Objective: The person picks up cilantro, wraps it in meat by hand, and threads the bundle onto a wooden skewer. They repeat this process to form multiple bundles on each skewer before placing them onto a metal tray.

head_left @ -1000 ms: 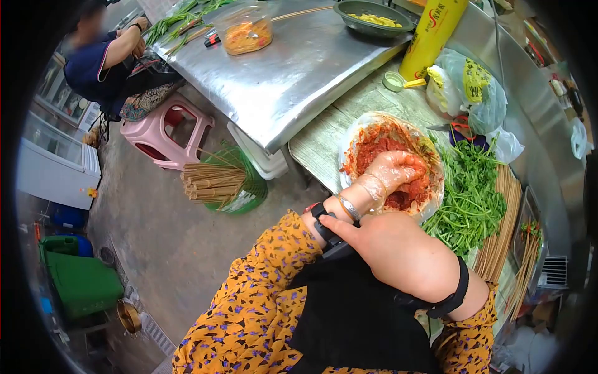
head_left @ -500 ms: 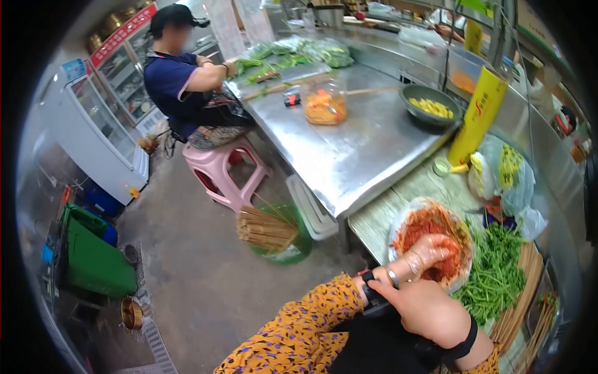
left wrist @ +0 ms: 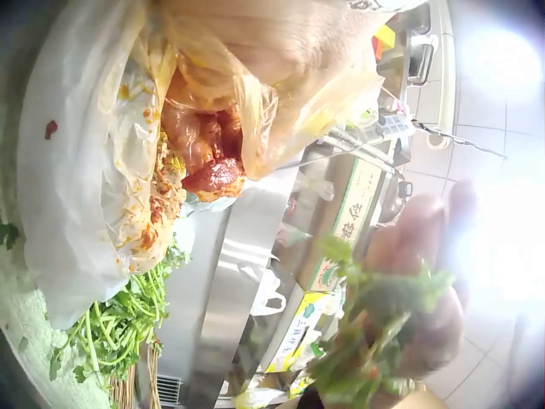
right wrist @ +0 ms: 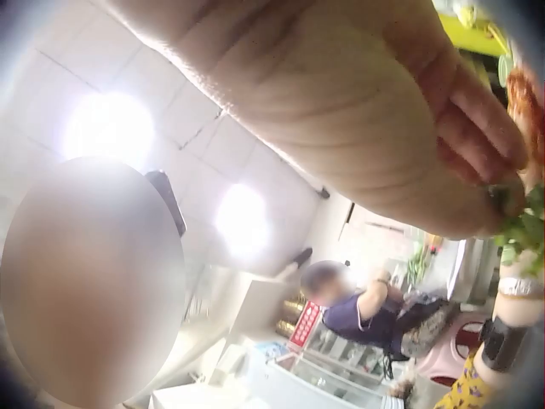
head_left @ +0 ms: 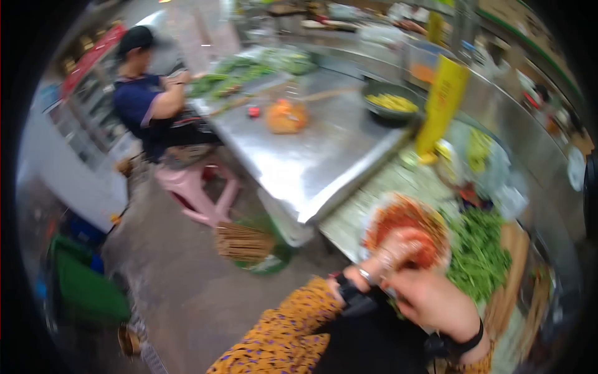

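Note:
My left hand [head_left: 398, 246], in a clear plastic glove, is down in a white bowl [head_left: 367, 232] lined with plastic film. Its fingers curl around a glossy lump of red, sauce-coated meat [left wrist: 215, 175], with more of the red mixture [head_left: 398, 215] spread about the bowl. Bare and close beside the left wrist, my right hand [head_left: 439, 305] pinches a coriander sprig [left wrist: 383, 294] between thumb and fingers. A heap of coriander [head_left: 476, 252] lies right of the bowl.
Bamboo skewers [head_left: 506, 268] lie beyond the coriander. Ahead is a steel table [head_left: 286, 162] with a tub of orange food [head_left: 285, 117] and a dark bowl [head_left: 389, 115]. A yellow roll [head_left: 443, 103] stands behind my bowl. Another person [head_left: 140, 100] sits at left.
The head view has swung upward and sideways. My right hand, earlier lying over the left wrist with its index finger extended, has drawn slightly away. The left hand stays in the bowl.

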`<state>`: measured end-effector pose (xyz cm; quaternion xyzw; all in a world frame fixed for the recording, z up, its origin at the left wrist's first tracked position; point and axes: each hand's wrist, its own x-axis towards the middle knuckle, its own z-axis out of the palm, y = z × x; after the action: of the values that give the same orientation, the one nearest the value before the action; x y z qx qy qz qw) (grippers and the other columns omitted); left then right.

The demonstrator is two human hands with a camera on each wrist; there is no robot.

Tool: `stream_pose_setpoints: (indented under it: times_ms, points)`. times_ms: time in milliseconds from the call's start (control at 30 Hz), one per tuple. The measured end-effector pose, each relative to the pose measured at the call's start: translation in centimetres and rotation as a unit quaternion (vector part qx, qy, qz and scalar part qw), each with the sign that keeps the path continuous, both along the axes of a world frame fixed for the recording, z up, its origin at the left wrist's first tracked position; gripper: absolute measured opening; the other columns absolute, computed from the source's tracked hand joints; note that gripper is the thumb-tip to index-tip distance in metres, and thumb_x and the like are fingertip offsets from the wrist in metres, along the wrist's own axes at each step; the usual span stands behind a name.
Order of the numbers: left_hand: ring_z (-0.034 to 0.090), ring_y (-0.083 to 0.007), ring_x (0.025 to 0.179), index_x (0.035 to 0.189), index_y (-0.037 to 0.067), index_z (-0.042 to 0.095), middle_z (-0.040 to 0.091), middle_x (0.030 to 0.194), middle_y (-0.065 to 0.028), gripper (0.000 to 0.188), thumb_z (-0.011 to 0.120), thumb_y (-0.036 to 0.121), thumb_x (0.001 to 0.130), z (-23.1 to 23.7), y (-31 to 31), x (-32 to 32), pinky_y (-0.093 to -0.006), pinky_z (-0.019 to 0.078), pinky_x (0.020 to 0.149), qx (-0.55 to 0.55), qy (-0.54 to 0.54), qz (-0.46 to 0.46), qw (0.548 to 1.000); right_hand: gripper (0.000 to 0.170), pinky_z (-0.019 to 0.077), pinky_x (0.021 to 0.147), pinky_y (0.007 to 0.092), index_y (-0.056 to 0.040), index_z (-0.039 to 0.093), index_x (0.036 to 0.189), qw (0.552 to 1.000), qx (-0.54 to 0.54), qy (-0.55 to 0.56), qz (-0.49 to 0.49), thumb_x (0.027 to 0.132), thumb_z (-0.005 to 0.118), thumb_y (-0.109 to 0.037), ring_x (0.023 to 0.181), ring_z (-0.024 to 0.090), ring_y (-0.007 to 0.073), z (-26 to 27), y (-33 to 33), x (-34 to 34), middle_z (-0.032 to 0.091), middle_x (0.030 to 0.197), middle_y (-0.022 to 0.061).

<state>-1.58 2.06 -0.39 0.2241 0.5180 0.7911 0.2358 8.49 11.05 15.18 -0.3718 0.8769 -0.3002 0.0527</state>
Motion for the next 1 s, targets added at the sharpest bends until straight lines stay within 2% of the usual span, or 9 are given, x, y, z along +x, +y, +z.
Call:
stream_pose_setpoints:
  times_ms: [100,233,367,433,500,600,767,933,1000]
  points:
    - [0.059,-0.0158,0.092,0.105,-0.001,0.059,0.063,0.099,-0.0080,0.024,0.058,0.015,0.087,1.0,-0.3,0.7,-0.0291,0.0497,0.080,0.055,-0.067,-0.021,0.996,0.013,0.0470,0.059,0.0290,-0.0030,0.059,0.083,0.986,-0.061,-0.051,-0.149,0.072,0.066,-0.002,0.066,0.058,0.0193,0.9,3.6,0.9,0.057,0.074,0.0080]
    - [0.062,-0.0146,0.087,0.106,0.000,0.059,0.064,0.097,-0.0057,0.020,0.057,0.007,0.087,2.6,0.0,1.1,-0.0269,0.0531,0.074,0.060,-0.187,-0.024,0.980,0.010,0.0472,0.060,0.0264,-0.0007,0.060,0.080,0.939,-0.147,-0.020,-0.310,0.072,0.066,-0.001,0.066,0.058,0.0157,-1.2,8.0,2.3,0.059,0.076,0.0073]
    - [0.062,-0.0185,0.089,0.105,0.001,0.058,0.063,0.099,-0.0078,0.021,0.059,0.008,0.086,3.1,0.3,1.6,-0.0315,0.0539,0.075,0.063,-0.215,-0.022,0.974,0.008,0.0482,0.062,0.0250,-0.0001,0.061,0.080,0.908,-0.231,-0.040,-0.348,0.074,0.066,-0.001,0.068,0.058,0.0142,-4.1,9.4,2.1,0.060,0.077,0.0058]
    - [0.062,-0.0202,0.091,0.105,0.001,0.058,0.063,0.100,-0.0094,0.021,0.060,0.009,0.085,3.5,0.6,1.8,-0.0339,0.0538,0.076,0.037,-0.226,-0.014,0.973,0.008,0.0488,0.065,0.0243,0.0004,0.061,0.081,0.903,-0.303,-0.035,-0.302,0.075,0.066,-0.001,0.071,0.058,0.0129,-5.1,8.6,1.6,0.060,0.078,0.0041]
    - [0.061,-0.0208,0.092,0.106,0.002,0.058,0.062,0.101,-0.0097,0.021,0.059,0.009,0.086,2.8,0.7,2.0,-0.0355,0.0542,0.077,0.078,-0.207,-0.070,0.973,0.009,0.0496,0.066,0.0264,-0.0003,0.060,0.080,0.914,-0.284,-0.008,-0.289,0.073,0.066,0.000,0.073,0.060,0.0170,-5.7,8.1,1.0,0.061,0.080,0.0057]
    - [0.060,-0.0221,0.093,0.107,0.001,0.057,0.061,0.103,-0.0104,0.022,0.057,0.009,0.087,2.5,0.5,2.7,-0.0363,0.0539,0.078,0.070,-0.246,-0.078,0.964,0.012,0.0500,0.066,0.0321,-0.0024,0.059,0.078,0.928,-0.176,0.177,-0.278,0.068,0.066,0.000,0.076,0.060,0.0269,-6.6,7.8,0.8,0.060,0.085,0.0096]
    - [0.060,-0.0220,0.094,0.107,-0.002,0.057,0.060,0.105,-0.0111,0.023,0.057,0.009,0.087,4.2,0.6,3.9,-0.0360,0.0538,0.077,0.060,-0.257,-0.094,0.960,0.012,0.0495,0.066,0.0309,-0.0030,0.061,0.078,0.909,-0.182,0.189,-0.325,0.069,0.067,-0.001,0.076,0.061,0.0246,-7.2,8.0,1.3,0.061,0.085,0.0090]
    - [0.061,-0.0195,0.088,0.107,-0.004,0.058,0.063,0.097,-0.0105,0.022,0.056,0.006,0.087,4.4,0.5,4.6,-0.0335,0.0523,0.080,-0.015,-0.134,-0.058,0.989,0.011,0.0485,0.064,0.0283,-0.0031,0.063,0.080,0.897,-0.191,0.206,-0.341,0.071,0.068,-0.002,0.075,0.060,0.0207,-7.5,9.3,1.8,0.061,0.084,0.0077]
    - [0.062,-0.0187,0.086,0.105,-0.004,0.059,0.064,0.094,-0.0100,0.021,0.056,0.003,0.086,4.9,0.1,4.7,-0.0319,0.0521,0.079,-0.045,-0.127,-0.045,0.990,0.009,0.0479,0.064,0.0305,-0.0024,0.062,0.081,0.870,-0.213,0.179,-0.408,0.074,0.066,-0.006,0.073,0.060,0.0238,-6.7,11.8,2.9,0.060,0.085,0.0096]
